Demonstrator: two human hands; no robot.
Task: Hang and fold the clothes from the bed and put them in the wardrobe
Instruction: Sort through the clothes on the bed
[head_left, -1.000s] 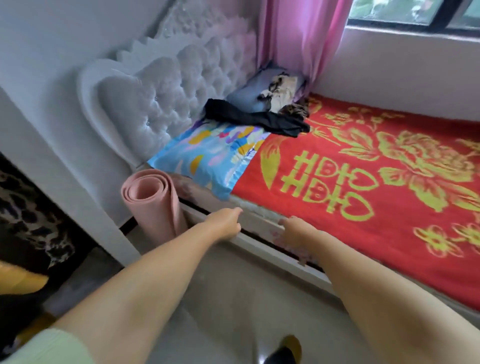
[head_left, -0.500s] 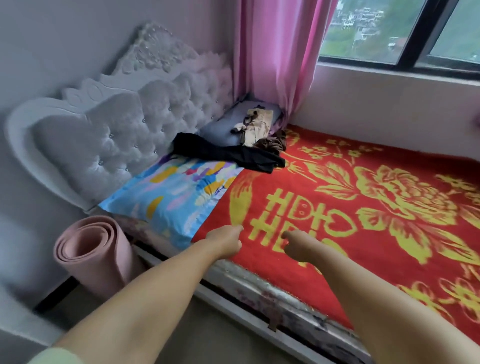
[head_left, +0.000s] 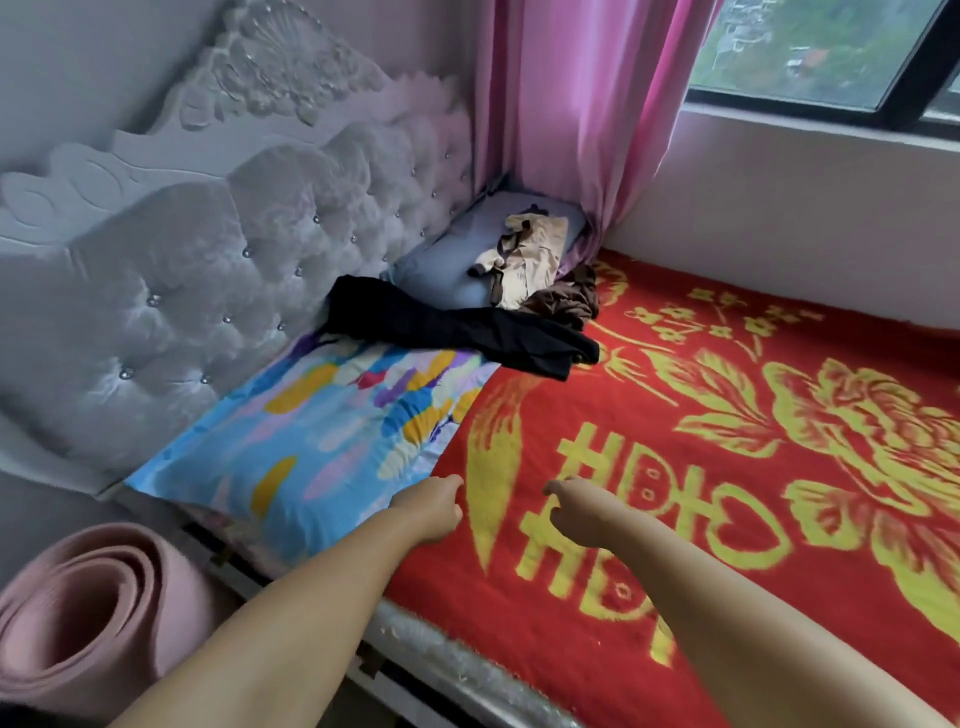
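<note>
A black garment (head_left: 467, 330) lies crumpled across the head of the bed, partly on the colourful pillow (head_left: 332, 431). Behind it a beige garment (head_left: 527, 249) rests on a blue-grey pillow (head_left: 447, 265), with a brown garment (head_left: 566, 304) bunched beside it. My left hand (head_left: 431, 506) and my right hand (head_left: 576, 512) both reach out over the red and yellow blanket (head_left: 727, 467), fingers loosely curled, holding nothing. The clothes lie well beyond both hands. No wardrobe is in view.
A tufted white headboard (head_left: 218, 270) stands at the left. A rolled pink mat (head_left: 88, 618) leans by the bed's near corner. A pink curtain (head_left: 576, 104) hangs in the far corner under the window (head_left: 831, 47). The bed's frame edge (head_left: 447, 670) runs below my arms.
The view has moved closer to the bed and up. Both hands have advanced from the bed's frame edge to over the red blanket, toward the clothes.
</note>
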